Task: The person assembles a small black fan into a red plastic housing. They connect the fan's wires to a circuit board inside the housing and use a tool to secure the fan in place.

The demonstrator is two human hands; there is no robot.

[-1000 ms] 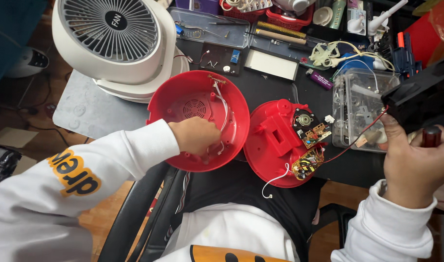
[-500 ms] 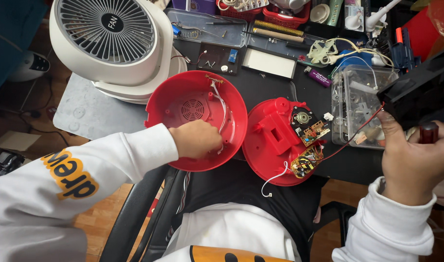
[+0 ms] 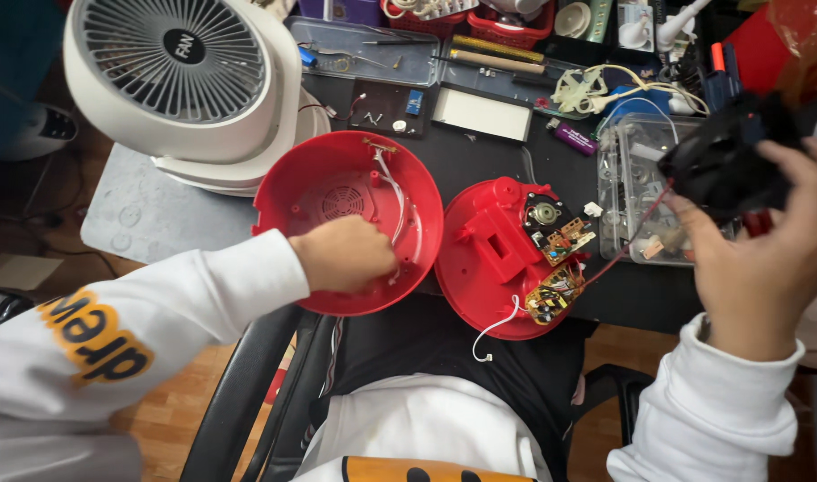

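Care mattered as I saw my left hand [image 3: 346, 254], fingers curled on the red bowl [image 3: 348, 223] at the bench [image 3: 480, 161] edge, while my right hand [image 3: 761, 259] gripped a black part [image 3: 725, 165], its red wire [image 3: 636, 236] best kept slack.

Counts: 2 red round shell halves, one hollow [image 3: 337, 187], one w/ 2 circuit boards [image 3: 502, 259]; 1 white fan [image 3: 181, 80]; 1 clear plastic box [image 3: 641, 192]; 2 hands, left [image 3: 346, 254], right [image 3: 757, 259].
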